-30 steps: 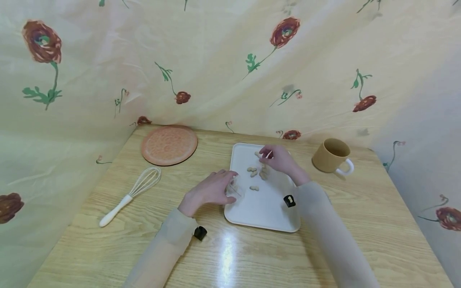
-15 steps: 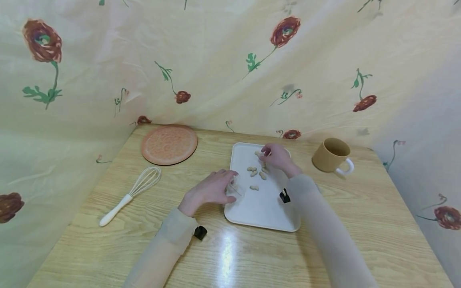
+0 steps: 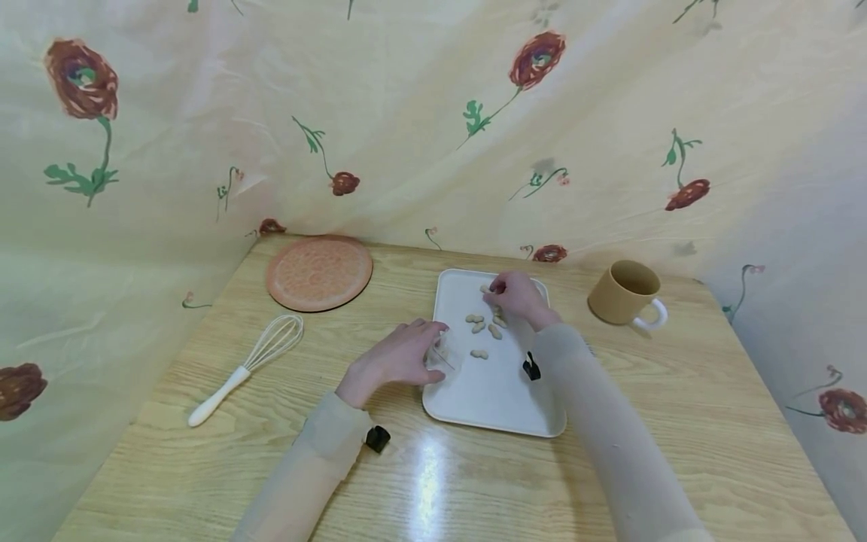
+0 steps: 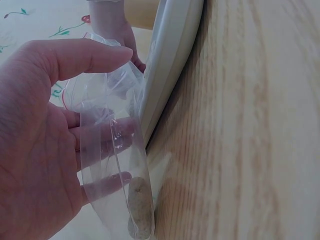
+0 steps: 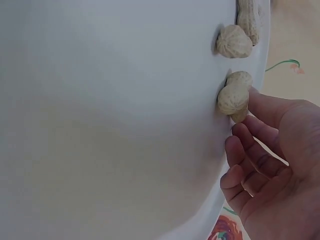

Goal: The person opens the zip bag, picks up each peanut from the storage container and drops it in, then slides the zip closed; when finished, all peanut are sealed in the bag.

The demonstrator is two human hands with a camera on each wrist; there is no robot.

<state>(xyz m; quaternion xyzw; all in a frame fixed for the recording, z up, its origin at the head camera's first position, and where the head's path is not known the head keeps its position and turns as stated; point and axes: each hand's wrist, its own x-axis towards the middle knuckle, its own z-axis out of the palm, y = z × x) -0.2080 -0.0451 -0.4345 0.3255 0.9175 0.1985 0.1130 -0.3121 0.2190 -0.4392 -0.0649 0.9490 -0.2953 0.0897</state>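
Note:
My left hand (image 3: pixel 401 354) holds a clear plastic bag (image 3: pixel 443 360) at the tray's left edge. In the left wrist view, the thumb lies over the bag (image 4: pixel 100 170), the other fingers show behind it, and a peanut (image 4: pixel 140 207) is inside near the bottom. Over the far part of the white tray (image 3: pixel 491 410), my right hand (image 3: pixel 518 297) has its thumb and fingertips at a peanut; in the right wrist view they pinch the edge of a peanut (image 5: pixel 234 97), partly hidden by the fingers. Several peanuts (image 3: pixel 479 354) lie on the tray.
A white whisk (image 3: pixel 233 380) and a round orange mat (image 3: pixel 320 273) lie left of the tray. To its right stands a brown mug (image 3: pixel 619 295) with a white handle. Flower-patterned cloth (image 3: pixel 406 113) hangs behind the wooden table (image 3: pixel 677 421).
My right hand and forearm have shifted slightly left, the fingertips now closer to the far peanut. My left hand and the bag have stayed in place.

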